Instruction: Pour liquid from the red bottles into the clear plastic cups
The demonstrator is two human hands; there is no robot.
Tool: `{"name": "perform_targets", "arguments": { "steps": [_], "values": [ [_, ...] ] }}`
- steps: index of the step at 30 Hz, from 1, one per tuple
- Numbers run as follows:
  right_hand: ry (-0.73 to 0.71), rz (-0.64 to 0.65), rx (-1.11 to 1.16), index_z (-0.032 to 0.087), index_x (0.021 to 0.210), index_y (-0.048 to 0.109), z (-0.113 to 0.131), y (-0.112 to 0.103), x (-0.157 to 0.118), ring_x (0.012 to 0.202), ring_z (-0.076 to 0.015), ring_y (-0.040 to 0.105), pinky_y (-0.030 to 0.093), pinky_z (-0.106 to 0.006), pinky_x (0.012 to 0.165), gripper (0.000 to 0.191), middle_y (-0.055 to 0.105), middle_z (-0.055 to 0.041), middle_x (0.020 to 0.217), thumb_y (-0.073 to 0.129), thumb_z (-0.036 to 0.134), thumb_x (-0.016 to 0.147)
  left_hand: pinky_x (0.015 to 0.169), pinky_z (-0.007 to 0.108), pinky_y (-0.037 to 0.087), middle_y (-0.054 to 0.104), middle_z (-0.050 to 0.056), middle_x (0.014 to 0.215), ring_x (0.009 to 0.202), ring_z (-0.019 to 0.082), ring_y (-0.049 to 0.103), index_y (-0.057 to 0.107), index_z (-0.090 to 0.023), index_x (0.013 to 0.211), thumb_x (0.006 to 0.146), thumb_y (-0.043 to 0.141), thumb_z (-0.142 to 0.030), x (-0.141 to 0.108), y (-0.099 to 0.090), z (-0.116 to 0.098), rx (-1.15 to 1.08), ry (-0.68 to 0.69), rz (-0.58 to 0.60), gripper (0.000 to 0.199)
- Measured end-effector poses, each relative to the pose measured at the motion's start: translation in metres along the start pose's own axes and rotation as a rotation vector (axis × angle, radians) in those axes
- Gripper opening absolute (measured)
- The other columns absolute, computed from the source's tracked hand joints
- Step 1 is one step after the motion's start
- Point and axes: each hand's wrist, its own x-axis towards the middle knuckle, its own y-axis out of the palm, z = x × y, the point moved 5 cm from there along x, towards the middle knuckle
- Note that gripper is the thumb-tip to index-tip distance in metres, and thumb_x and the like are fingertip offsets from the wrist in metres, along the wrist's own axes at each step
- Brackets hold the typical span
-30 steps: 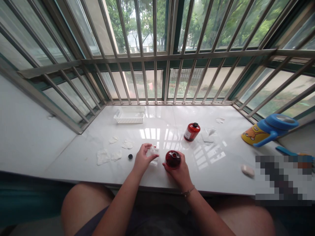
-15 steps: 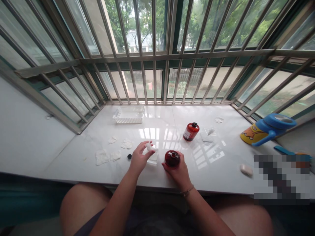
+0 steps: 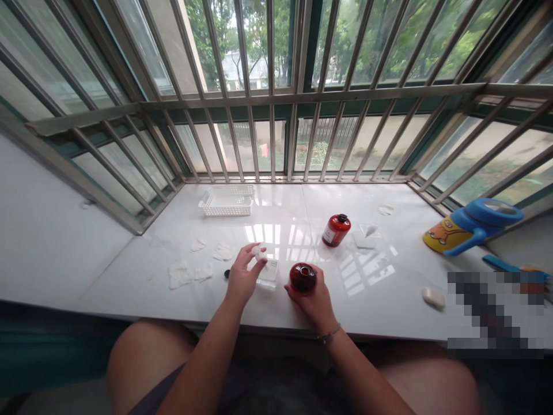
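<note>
My right hand (image 3: 314, 294) is wrapped round a dark red bottle (image 3: 302, 278) that has no cap on its neck. Between the thumb and fingers of my left hand (image 3: 245, 275) is a small whitish, translucent piece (image 3: 259, 251); its exact kind is unclear. Below that piece lies a clear square box (image 3: 268, 274), partly covered by my fingers. A small black cap (image 3: 227, 274) sits on the white surface just left of my left hand, partly hidden by it.
A second red bottle (image 3: 336, 231) with a black top stands behind. Beside it is another clear square box (image 3: 363, 237) with a white tuft. Crumpled white pieces (image 3: 179, 275) lie left. A white basket (image 3: 227, 202), a blue-yellow cup (image 3: 469, 227) and a pale oval object (image 3: 433, 298) flank the area.
My left hand has shifted slightly up and left with the whitish piece, uncovering more of the clear box and covering part of the black cap. My right hand stays on the bottle.
</note>
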Motion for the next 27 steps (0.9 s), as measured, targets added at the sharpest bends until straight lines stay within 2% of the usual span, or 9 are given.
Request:
{"name": "perform_targets", "arguments": {
  "steps": [5, 9, 13, 17, 20, 24, 27],
  "values": [
    [0.012, 0.002, -0.002, 0.024, 0.135, 0.052, -0.001, 0.000, 0.000, 0.113, -0.0320, 0.074, 0.062, -0.048, 0.098, 0.080, 0.070, -0.0129, 0.131, 0.092, 0.055, 0.073, 0.121, 0.046, 0.051, 0.061, 0.010, 0.150, 0.138, 0.033, 0.063, 0.083, -0.029, 0.116, 0.093, 0.081, -0.056, 0.001, 0.002, -0.006, -0.007, -0.003, 0.047, 0.036],
    [0.015, 0.011, -0.001, 0.024, 0.136, 0.051, -0.001, 0.000, 0.000, 0.113, -0.0326, 0.074, 0.062, -0.049, 0.098, 0.080, 0.070, -0.0138, 0.131, 0.092, 0.055, 0.074, 0.122, 0.048, 0.050, 0.062, 0.010, 0.149, 0.142, 0.034, 0.060, 0.082, -0.030, 0.121, 0.094, 0.080, -0.054, -0.002, 0.001, -0.014, 0.014, 0.023, 0.032, 0.036],
    [0.013, 0.007, 0.009, 0.025, 0.135, 0.052, -0.001, -0.001, 0.000, 0.110, -0.0314, 0.075, 0.063, -0.047, 0.095, 0.079, 0.071, -0.0125, 0.129, 0.092, 0.054, 0.073, 0.120, 0.050, 0.052, 0.063, 0.009, 0.147, 0.140, 0.033, 0.061, 0.080, -0.032, 0.125, 0.097, 0.079, -0.048, -0.008, -0.012, -0.032, 0.098, 0.177, -0.015, 0.032],
    [0.014, 0.001, -0.002, 0.025, 0.135, 0.053, 0.000, -0.001, -0.001, 0.109, -0.0317, 0.075, 0.063, -0.047, 0.093, 0.078, 0.071, -0.0129, 0.130, 0.091, 0.055, 0.073, 0.126, 0.057, 0.043, 0.065, 0.007, 0.145, 0.140, 0.034, 0.058, 0.079, -0.037, 0.128, 0.101, 0.073, -0.040, -0.005, -0.040, -0.039, 0.476, 0.376, -0.071, 0.027],
    [0.021, -0.002, -0.009, 0.025, 0.134, 0.053, 0.000, -0.001, -0.001, 0.108, -0.0321, 0.075, 0.064, -0.047, 0.091, 0.078, 0.072, -0.0128, 0.129, 0.091, 0.056, 0.073, 0.130, 0.065, 0.031, 0.064, 0.011, 0.147, 0.141, 0.037, 0.057, 0.080, -0.036, 0.127, 0.102, 0.069, -0.030, 0.010, -0.060, -0.021, 0.738, 0.417, -0.069, 0.028],
    [0.025, 0.003, -0.006, 0.024, 0.135, 0.053, -0.001, 0.000, -0.001, 0.109, -0.0317, 0.075, 0.064, -0.046, 0.092, 0.080, 0.072, -0.0122, 0.128, 0.092, 0.056, 0.073, 0.131, 0.070, 0.024, 0.060, 0.013, 0.153, 0.148, 0.042, 0.050, 0.082, -0.032, 0.121, 0.097, 0.073, -0.022, 0.035, -0.079, 0.018, 0.938, 0.296, -0.067, 0.027],
    [0.022, 0.001, -0.013, 0.024, 0.136, 0.053, -0.002, -0.001, -0.001, 0.109, -0.0319, 0.076, 0.064, -0.046, 0.092, 0.080, 0.072, -0.0124, 0.128, 0.092, 0.056, 0.073, 0.130, 0.072, 0.022, 0.058, 0.014, 0.157, 0.153, 0.043, 0.045, 0.082, -0.031, 0.119, 0.093, 0.077, -0.020, 0.050, -0.082, 0.042, 0.996, 0.197, -0.029, 0.029]
  ]
}}
